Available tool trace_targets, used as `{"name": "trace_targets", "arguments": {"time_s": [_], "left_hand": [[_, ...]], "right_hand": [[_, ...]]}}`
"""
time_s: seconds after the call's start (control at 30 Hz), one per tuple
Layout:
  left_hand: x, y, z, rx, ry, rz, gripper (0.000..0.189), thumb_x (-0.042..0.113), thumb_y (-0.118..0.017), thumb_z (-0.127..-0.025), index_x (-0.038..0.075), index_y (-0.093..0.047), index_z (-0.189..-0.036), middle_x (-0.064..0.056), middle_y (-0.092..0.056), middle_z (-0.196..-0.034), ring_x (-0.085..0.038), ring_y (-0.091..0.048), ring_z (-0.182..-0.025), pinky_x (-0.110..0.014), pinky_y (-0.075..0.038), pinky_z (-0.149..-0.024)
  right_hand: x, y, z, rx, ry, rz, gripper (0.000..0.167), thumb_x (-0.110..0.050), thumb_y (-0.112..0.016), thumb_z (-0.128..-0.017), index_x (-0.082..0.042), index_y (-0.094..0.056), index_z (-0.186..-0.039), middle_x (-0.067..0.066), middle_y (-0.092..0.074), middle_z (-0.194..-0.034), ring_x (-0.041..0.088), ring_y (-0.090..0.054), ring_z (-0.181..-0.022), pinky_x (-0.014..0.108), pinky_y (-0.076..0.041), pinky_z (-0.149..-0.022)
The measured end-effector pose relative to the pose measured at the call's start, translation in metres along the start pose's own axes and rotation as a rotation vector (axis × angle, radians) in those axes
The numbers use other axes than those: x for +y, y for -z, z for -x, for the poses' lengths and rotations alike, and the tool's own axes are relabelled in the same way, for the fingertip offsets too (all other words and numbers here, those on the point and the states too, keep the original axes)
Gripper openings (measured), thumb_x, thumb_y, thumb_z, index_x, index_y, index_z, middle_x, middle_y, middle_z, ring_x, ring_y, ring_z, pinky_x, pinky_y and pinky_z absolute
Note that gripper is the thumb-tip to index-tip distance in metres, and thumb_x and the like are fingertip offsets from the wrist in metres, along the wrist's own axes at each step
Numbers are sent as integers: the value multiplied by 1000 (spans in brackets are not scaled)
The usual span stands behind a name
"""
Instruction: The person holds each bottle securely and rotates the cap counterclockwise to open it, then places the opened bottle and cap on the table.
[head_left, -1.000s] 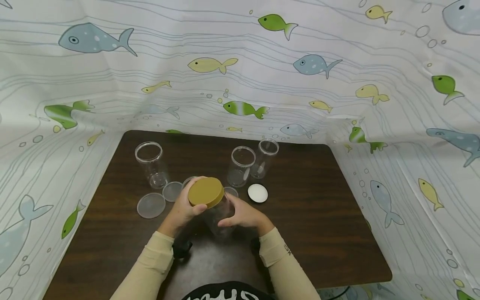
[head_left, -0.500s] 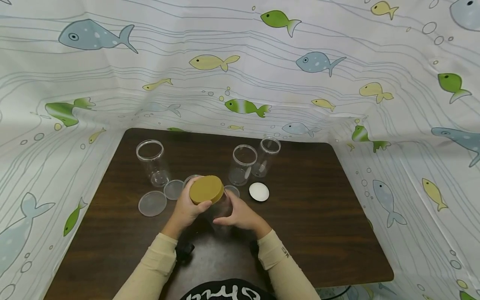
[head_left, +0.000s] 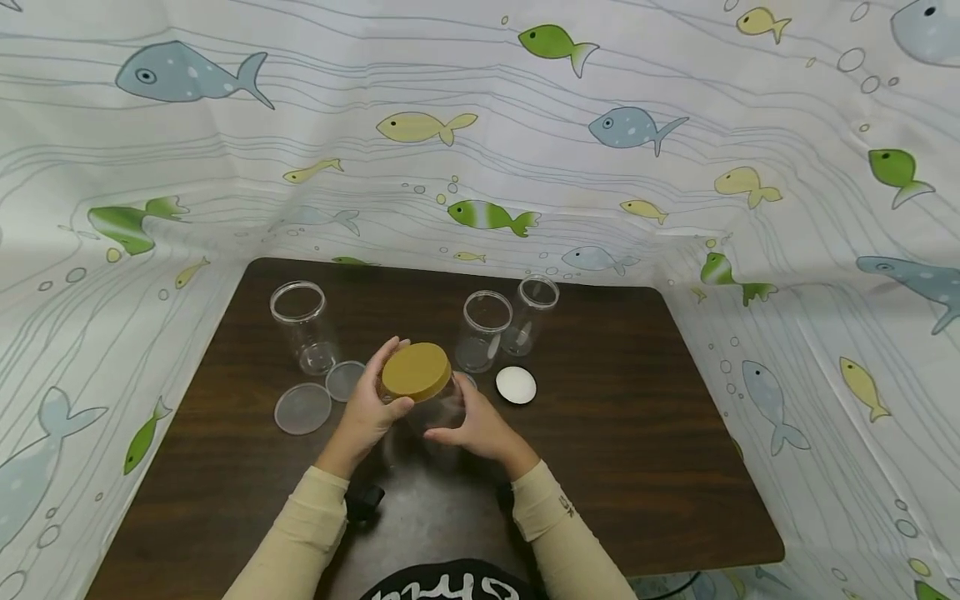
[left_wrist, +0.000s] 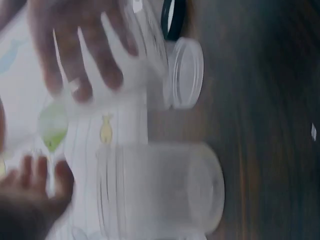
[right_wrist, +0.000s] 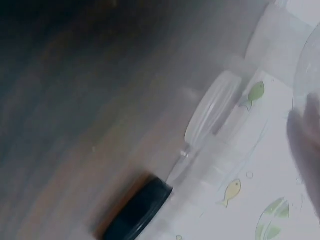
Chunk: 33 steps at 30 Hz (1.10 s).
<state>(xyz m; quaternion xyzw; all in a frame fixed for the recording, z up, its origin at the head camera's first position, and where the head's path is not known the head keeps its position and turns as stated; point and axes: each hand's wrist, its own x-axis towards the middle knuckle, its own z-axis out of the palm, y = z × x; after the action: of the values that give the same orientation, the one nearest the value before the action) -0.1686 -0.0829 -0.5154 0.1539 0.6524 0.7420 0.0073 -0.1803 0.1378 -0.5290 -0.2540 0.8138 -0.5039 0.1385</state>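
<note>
A clear jar with a gold lid [head_left: 416, 371] is held between both hands above the middle of the table, tilted a little toward me. My left hand [head_left: 370, 417] grips it near the top, thumb in front by the lid's edge and fingers round the far left side. My right hand [head_left: 483, 421] holds the clear body lower on the right, its thumb across the front. Both hands blur in the left wrist view, with the right hand [left_wrist: 85, 50] at the top and the left hand [left_wrist: 30, 195] at lower left. The jar's far side is hidden.
Open clear jars stand at the back: one left [head_left: 303, 329], two right [head_left: 483, 333] [head_left: 532, 312]. Clear lids [head_left: 302, 409] [head_left: 345, 382] lie left of the hands. A black lid [right_wrist: 137, 210] with a white inside lies right of them. A fish-print curtain [head_left: 480, 125] surrounds the table [head_left: 637, 433].
The gold-lidded jar has shifted slightly up in the head view. My left fingers have extended farther past the lid, covering a clear lid behind them. The other jars stay put.
</note>
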Motion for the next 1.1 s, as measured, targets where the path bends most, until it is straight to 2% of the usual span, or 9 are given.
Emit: {"name": "trace_targets", "arguments": {"time_s": [0.13,0.23,0.3,0.37,0.6,0.7,0.87,1.0,1.1], "left_hand": [[-5,15,-5,-239,-89,159,114,58,-78,-82,7,-16,-162,-16,-25,-164,-17,-40,-140,-22,-38,-107],[-8,20,-7,-393,-98,252,112,50,-81,-83,4,-17,-161,-17,-25,-165,-19,-42,-141,-27,-40,-109],[-8,20,-7,-444,-95,289,107,45,-82,-84,1,-21,-160,-17,-28,-164,-21,-42,-141,-30,-39,-111],[-7,19,-6,-451,-87,301,101,41,-83,-85,2,-26,-159,-15,-32,-163,-22,-43,-141,-31,-39,-111],[0,5,-5,-274,-80,127,91,37,-84,-85,3,-36,-154,-12,-47,-153,-17,-51,-127,-25,-42,-104],[2,-6,-3,-131,-43,-6,89,37,-86,-83,1,-39,-150,-15,-53,-142,-18,-54,-118,-25,-44,-99],[5,-26,2,110,69,-206,79,22,-84,-84,2,-40,-147,-18,-56,-132,-26,-56,-115,-41,-45,-99],[6,-34,2,168,107,-245,76,17,-82,-85,3,-41,-147,-18,-57,-131,-31,-56,-117,-51,-44,-101],[6,-32,1,174,86,-280,82,32,-84,-84,3,-42,-148,-18,-58,-133,-33,-56,-119,-53,-43,-102]], "right_hand": [[-2,7,3,-94,15,-36,97,-33,-87,-81,-21,-29,-158,-1,-44,-151,15,-45,-137,45,-37,-113],[-2,10,3,-174,43,-69,97,-30,-87,-81,-26,-28,-158,-4,-45,-151,13,-44,-138,45,-34,-115],[-2,11,4,-204,57,-86,98,-27,-87,-81,-26,-25,-159,-3,-45,-151,14,-44,-139,45,-34,-115],[-1,11,4,-203,60,-79,100,-25,-86,-82,-26,-24,-159,-3,-45,-151,14,-44,-138,44,-35,-114],[-2,7,7,-72,48,-24,103,-22,-88,-79,-19,-24,-159,1,-43,-152,16,-45,-138,43,-37,-113],[-1,3,7,8,56,-13,103,-20,-90,-77,-13,-25,-157,5,-46,-151,19,-47,-136,43,-38,-112],[0,-6,7,179,56,96,99,-25,-91,-76,-6,-32,-153,11,-52,-145,23,-52,-131,46,-42,-108],[0,-9,8,240,52,117,98,-25,-92,-75,-3,-34,-151,13,-53,-144,25,-53,-131,49,-42,-108],[-1,-8,8,249,61,129,97,-24,-92,-74,-2,-35,-150,14,-54,-143,25,-53,-130,48,-42,-108]]}}
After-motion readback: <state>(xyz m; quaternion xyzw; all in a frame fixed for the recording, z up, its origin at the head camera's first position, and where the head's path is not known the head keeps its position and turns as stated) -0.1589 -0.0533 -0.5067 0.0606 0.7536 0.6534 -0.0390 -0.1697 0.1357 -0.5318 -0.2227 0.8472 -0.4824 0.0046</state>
